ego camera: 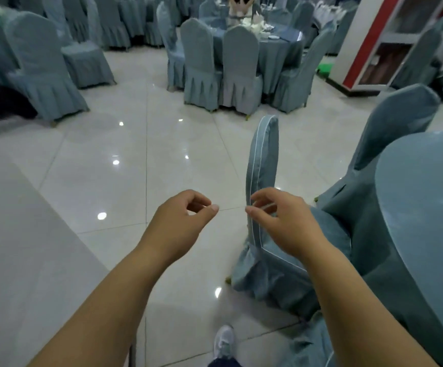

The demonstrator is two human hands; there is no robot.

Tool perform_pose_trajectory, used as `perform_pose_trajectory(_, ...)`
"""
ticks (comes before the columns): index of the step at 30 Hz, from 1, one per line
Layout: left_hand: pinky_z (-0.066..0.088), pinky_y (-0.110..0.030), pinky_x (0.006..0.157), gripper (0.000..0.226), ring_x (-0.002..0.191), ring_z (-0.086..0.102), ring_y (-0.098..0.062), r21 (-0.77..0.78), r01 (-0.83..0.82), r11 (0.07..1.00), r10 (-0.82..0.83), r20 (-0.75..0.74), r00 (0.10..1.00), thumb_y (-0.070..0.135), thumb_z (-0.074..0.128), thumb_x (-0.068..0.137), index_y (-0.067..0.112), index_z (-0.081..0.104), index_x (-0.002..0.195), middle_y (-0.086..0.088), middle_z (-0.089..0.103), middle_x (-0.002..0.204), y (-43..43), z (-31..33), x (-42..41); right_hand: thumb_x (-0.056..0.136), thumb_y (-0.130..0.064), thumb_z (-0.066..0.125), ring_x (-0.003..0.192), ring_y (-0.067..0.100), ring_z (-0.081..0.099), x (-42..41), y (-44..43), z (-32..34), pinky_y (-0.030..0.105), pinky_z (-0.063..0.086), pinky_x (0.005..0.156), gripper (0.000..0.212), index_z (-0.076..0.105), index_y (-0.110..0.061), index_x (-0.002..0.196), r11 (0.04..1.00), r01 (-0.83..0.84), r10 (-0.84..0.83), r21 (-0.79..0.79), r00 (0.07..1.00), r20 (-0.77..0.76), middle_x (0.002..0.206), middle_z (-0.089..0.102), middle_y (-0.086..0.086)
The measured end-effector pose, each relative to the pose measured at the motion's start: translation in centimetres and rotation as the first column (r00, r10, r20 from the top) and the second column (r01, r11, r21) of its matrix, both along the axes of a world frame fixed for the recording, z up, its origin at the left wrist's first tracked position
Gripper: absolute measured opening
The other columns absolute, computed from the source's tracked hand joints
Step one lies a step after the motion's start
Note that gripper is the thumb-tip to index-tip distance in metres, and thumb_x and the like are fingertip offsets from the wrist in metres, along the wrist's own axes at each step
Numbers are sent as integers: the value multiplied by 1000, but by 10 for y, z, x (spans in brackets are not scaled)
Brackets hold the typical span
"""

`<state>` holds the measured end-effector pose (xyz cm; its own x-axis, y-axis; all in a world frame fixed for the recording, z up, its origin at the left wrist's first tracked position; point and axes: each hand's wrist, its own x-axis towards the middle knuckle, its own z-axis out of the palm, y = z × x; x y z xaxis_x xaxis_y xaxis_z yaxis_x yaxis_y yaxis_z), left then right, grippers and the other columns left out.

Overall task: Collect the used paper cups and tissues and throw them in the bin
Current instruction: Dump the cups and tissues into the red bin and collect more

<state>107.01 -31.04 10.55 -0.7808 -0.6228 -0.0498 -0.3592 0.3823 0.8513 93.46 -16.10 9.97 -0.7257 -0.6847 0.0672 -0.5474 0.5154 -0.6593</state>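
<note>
One pale shoe [224,343] shows at the bottom edge, its heel cut off. Above it two bare forearms reach forward over the glossy tiled floor [135,160]. The left hand [180,221] and the right hand [276,221] are level, near each other and apart. Both have loosely curled fingers, thumb tips pointing inward, and grip nothing.

To the right is one round bench [426,207] with a shiny blue-grey top and a long cloth, cut by the frame's right edge. Two covered chairs stand beside it: the nearer chair [262,160] is seen edge-on, its lower back hidden behind the right hand, and the second chair [400,123] is further back. At the left edge lies a pale flat surface [16,234], blurred and only partly in view.

Further off, four covered chairs line the near side of a far round bench [281,49]. The only things that might be cups or tissues are the white items [254,23] on that far bench, too small and blurred to identify. A person [241,6] behind it is cut by the top edge. More covered chairs fill the left background, smeared by blur, and a red-and-white cabinet [373,49] stands at the right.
</note>
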Motion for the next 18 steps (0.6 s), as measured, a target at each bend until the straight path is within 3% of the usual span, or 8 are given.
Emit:
perform_pose_trajectory(5,42,-18,67,17,87,60,-7,-76,45,996,-48,-37,998,41,59,89,27,63,98,12,63,93,-52,13,-104,88,-37,63,85,6,61,-94,-42,6,30,54,81,25,63,-23,108,989,75,-80,-126,996,-31,92,64,-12)
perform_pose_trajectory(18,45,-24,69,16,87,60,-6,-116,226,967,-228,-8,974,45,59,87,33,61,96,15,63,92,-176,45,-332,86,-31,68,82,0,60,-295,-133,34,15,48,72,13,64,-26,97,912,323,-333,-254,943,5,85,64,-17)
